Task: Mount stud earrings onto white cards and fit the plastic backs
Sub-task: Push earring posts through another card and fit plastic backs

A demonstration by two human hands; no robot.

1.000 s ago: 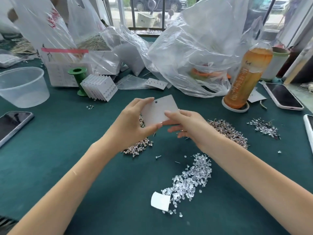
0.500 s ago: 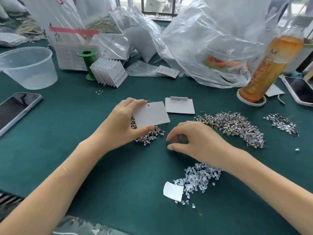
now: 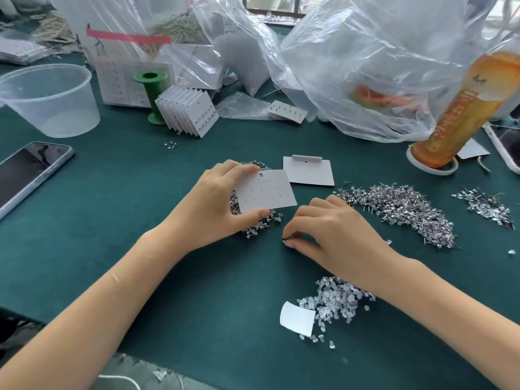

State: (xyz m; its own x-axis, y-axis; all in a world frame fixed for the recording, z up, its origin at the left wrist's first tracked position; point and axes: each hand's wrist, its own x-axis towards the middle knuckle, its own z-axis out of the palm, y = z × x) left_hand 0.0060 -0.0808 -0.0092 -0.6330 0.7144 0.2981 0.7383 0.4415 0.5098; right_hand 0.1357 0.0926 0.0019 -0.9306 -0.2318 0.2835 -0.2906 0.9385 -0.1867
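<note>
My left hand [image 3: 208,209] holds a white punched card [image 3: 266,191] between thumb and fingers, above a small heap of stud earrings [image 3: 260,223]. Just right of that heap, my right hand [image 3: 334,232] is down on the green cloth, its thumb and forefinger pinching a tiny stud [image 3: 284,241]. A second white card [image 3: 308,170] lies flat behind. A larger stud pile [image 3: 402,209] spreads to the right, with a smaller one [image 3: 486,206] beyond. Clear plastic backs [image 3: 334,302] lie in a heap near me, beside a curled white slip [image 3: 297,318].
A stack of filled cards [image 3: 187,114] leans on a green spool [image 3: 150,80]. A clear tub [image 3: 47,99] and a phone [image 3: 25,173] sit at left. Plastic bags [image 3: 351,60] crowd the back. An orange bottle [image 3: 461,111] and another phone [image 3: 506,144] stand at right.
My right hand left the card, dropped to the cloth beside the small stud heap and pinched a stud. My left hand keeps the card, now lower. My view tilted downward.
</note>
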